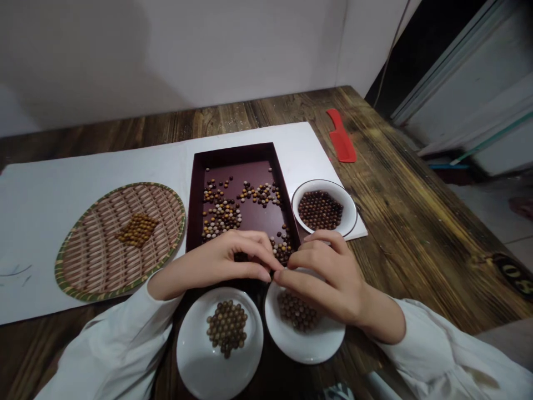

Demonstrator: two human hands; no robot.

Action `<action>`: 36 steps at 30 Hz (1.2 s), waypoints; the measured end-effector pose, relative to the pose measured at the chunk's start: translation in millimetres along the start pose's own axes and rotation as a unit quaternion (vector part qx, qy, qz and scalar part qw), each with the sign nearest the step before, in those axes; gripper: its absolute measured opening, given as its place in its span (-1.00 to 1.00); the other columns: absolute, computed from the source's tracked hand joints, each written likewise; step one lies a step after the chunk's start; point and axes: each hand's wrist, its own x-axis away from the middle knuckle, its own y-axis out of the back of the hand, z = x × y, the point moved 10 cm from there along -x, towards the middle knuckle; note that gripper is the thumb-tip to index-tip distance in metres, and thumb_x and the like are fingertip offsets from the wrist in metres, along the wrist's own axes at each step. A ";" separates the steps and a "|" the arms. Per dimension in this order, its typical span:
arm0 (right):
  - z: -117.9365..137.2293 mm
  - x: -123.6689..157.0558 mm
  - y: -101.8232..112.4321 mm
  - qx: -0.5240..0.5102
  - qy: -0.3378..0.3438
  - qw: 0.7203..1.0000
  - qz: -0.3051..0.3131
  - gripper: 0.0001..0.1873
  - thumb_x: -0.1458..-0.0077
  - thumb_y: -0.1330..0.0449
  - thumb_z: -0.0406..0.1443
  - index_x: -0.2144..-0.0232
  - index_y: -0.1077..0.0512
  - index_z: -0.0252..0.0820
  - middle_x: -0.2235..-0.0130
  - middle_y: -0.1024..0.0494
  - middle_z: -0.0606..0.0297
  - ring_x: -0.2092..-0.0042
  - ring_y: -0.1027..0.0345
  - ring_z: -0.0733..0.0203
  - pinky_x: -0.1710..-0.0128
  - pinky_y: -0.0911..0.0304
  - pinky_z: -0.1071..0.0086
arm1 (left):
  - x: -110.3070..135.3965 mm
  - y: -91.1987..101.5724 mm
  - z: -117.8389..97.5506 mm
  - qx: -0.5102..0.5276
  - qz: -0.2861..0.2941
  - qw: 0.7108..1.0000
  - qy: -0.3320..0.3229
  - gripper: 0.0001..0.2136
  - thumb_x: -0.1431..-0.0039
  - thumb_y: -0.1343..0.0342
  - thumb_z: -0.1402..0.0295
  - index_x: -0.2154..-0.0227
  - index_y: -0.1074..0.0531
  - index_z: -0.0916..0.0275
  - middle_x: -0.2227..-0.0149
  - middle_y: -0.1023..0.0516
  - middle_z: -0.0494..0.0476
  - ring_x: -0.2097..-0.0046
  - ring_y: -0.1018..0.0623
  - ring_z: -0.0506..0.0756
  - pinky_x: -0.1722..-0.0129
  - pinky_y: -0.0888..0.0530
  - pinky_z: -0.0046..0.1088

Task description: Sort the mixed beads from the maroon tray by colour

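My left hand (239,256) is over the near edge of a dark maroon tray (260,222). Its thumb and forefinger are drawn close together, and whatever is between them is hidden. Curled fingers of my right hand (327,272) meet the left fingertips above the near right plate (316,350); I cannot make out what they pinch. Mixed beads (222,216) in brown, yellow and pale tones lie scattered in the tray. Under my right hand, pale brownish beads (297,312) sit partly covered. Olive-brown beads (227,326) are heaped on the near left plate (194,355).
A round woven tray (95,244) at left carries yellow-brown beads (137,230). Right of the maroon tray, a white dark-rimmed bowl (350,211) contains dark brown beads (320,210). Beyond it, a red comb (342,141) lies on the wooden table (400,222). White board (158,158) extends underneath.
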 end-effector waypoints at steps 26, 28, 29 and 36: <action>-126.5 25.7 -6.3 0.080 -0.282 0.950 0.109 -0.91 -0.20 -0.23 -0.20 0.33 -0.51 -0.04 0.28 -0.57 0.37 0.21 -0.36 0.17 0.15 0.01 0.20 | -2.3 12.5 26.0 -0.108 -0.088 0.987 0.081 -0.90 -0.24 -0.14 0.40 0.21 -0.51 0.18 0.20 -0.58 -0.04 0.14 -0.55 -0.03 0.08 -0.39 -0.56; -127.0 26.0 -7.6 0.063 -0.284 0.950 0.115 -0.94 -0.18 -0.25 -0.22 0.33 -0.51 -0.04 0.29 -0.59 0.42 0.23 -0.37 0.20 0.14 0.02 0.20 | -2.7 11.6 25.6 -0.114 -0.083 0.987 0.076 -0.90 -0.25 -0.13 0.40 0.20 -0.51 0.19 0.20 -0.58 -0.04 0.14 -0.54 -0.03 0.07 -0.39 -0.56; -127.1 26.0 -8.1 0.057 -0.283 0.950 0.116 -0.95 -0.17 -0.26 -0.23 0.33 -0.51 -0.04 0.28 -0.61 0.44 0.23 -0.37 0.20 0.14 0.03 0.20 | -2.9 11.2 25.4 -0.116 -0.082 0.987 0.074 -0.90 -0.25 -0.13 0.40 0.20 -0.51 0.19 0.20 -0.58 -0.04 0.14 -0.54 -0.04 0.06 -0.38 -0.57; -125.1 22.9 0.5 0.042 -0.286 0.955 0.067 -0.83 -0.20 -0.22 -0.26 0.15 -0.54 0.03 0.25 -0.62 0.37 0.25 -0.38 0.20 0.15 -0.04 0.20 | -3.6 11.3 25.2 -0.125 -0.084 0.986 0.077 -0.90 -0.26 -0.13 0.41 0.20 -0.50 0.19 0.19 -0.58 -0.04 0.13 -0.55 -0.04 0.06 -0.38 -0.58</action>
